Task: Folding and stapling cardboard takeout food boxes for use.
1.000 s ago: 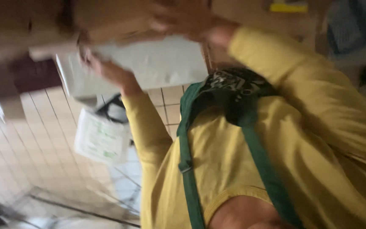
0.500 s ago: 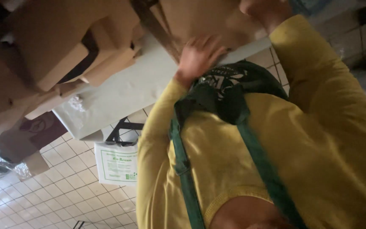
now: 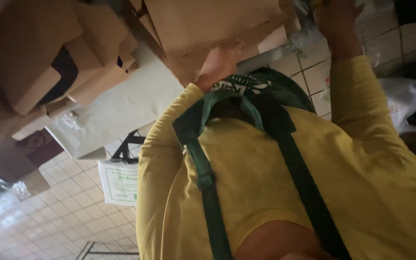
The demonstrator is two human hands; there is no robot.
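Note:
A large brown cardboard sheet (image 3: 208, 29) fills the top middle. My left hand (image 3: 220, 60) reaches up to its lower edge, fingers pressed against and partly tucked behind it. My right hand (image 3: 335, 19) is raised at the top right beside the same cardboard and some crinkled clear plastic (image 3: 302, 41); its fingers are cut off by the frame's edge. Both arms are in yellow sleeves. A green apron (image 3: 246, 96) with two dark green straps runs down my chest.
Flattened brown cardboard boxes (image 3: 39, 62) are piled at the left over a pale sheet (image 3: 116, 110). A white bag with green print (image 3: 119, 182) and a black handle (image 3: 126, 147) lie on the white tiled floor (image 3: 39, 216). A white plastic bag (image 3: 403, 103) lies right.
The view has swung and the cardboard sheet now covers more of my left hand. My right hand has come further into view at the top right.

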